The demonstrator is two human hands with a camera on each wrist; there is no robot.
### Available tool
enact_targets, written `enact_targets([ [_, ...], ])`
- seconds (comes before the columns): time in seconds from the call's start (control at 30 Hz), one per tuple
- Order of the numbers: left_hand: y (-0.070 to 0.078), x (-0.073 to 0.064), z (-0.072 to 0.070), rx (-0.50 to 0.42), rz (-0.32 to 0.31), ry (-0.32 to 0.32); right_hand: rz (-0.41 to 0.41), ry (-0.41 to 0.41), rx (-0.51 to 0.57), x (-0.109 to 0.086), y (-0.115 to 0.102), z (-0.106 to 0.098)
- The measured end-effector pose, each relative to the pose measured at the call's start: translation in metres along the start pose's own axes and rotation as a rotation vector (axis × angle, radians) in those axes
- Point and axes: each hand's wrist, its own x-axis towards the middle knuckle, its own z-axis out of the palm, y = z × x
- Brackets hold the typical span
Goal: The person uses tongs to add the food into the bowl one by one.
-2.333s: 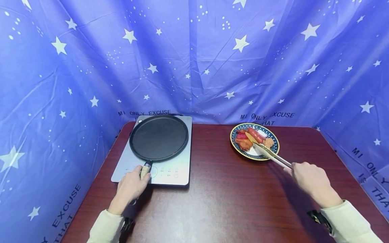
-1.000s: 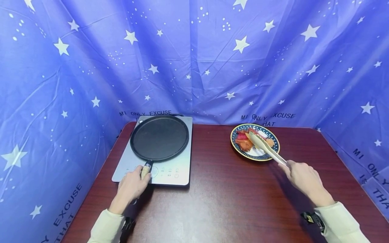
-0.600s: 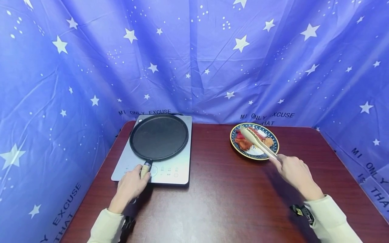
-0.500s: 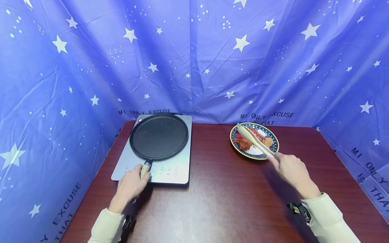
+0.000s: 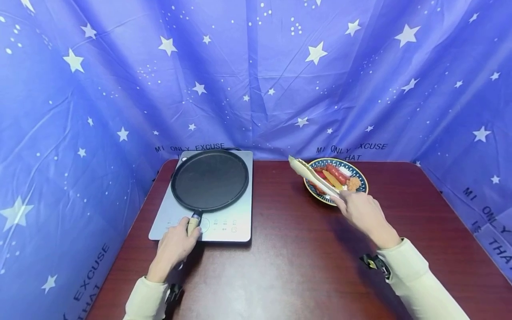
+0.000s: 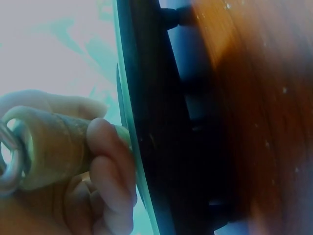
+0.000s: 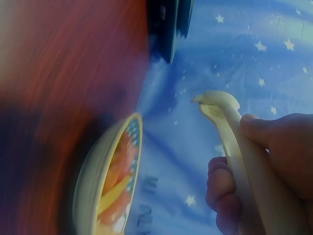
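Observation:
In the head view, my left hand [image 5: 176, 244] grips the wooden handle [image 5: 192, 225] of a flat black frying pan [image 5: 210, 180]. The left wrist view shows my fingers curled round this handle, with a metal ring at its end. My right hand [image 5: 368, 218] holds pale tongs [image 5: 316, 177] by their arms. Their nearly closed tips reach left past a patterned plate [image 5: 364, 181] of food. I cannot tell what the small greyish bit at the tips is. On the plate lie a red sausage [image 5: 337, 173], a yellow strip [image 5: 332, 179] and a crumbed brown piece [image 5: 354, 184].
Under the pan is a silver induction cooker [image 5: 242, 222] with touch markings along its front. The dark red wooden table [image 5: 280, 249] has rounded back corners. A blue star-printed curtain [image 5: 276, 111] hangs behind it and at both sides.
My right hand has lifted the tongs from among the food and carried them leftward, their tips now past the plate's left rim. My left hand stays on the pan handle.

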Motion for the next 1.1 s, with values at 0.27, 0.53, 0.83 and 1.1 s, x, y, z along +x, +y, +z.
enact_targets([
  [0.27,0.0,0.002,0.0,0.002,0.008,-0.006,-0.1,0.011,0.006,0.016,-0.032,0.008],
  [0.53,-0.004,0.004,0.005,0.0,-0.003,-0.012,-0.151,-0.011,0.075,0.034,-0.062,0.017],
  [0.83,-0.006,0.005,0.003,-0.002,0.011,-0.009,-0.188,-0.058,0.074,0.056,-0.092,0.022],
  [1.1,-0.004,0.005,0.003,0.001,0.015,-0.013,-0.222,-0.064,0.08,0.067,-0.11,0.035],
])
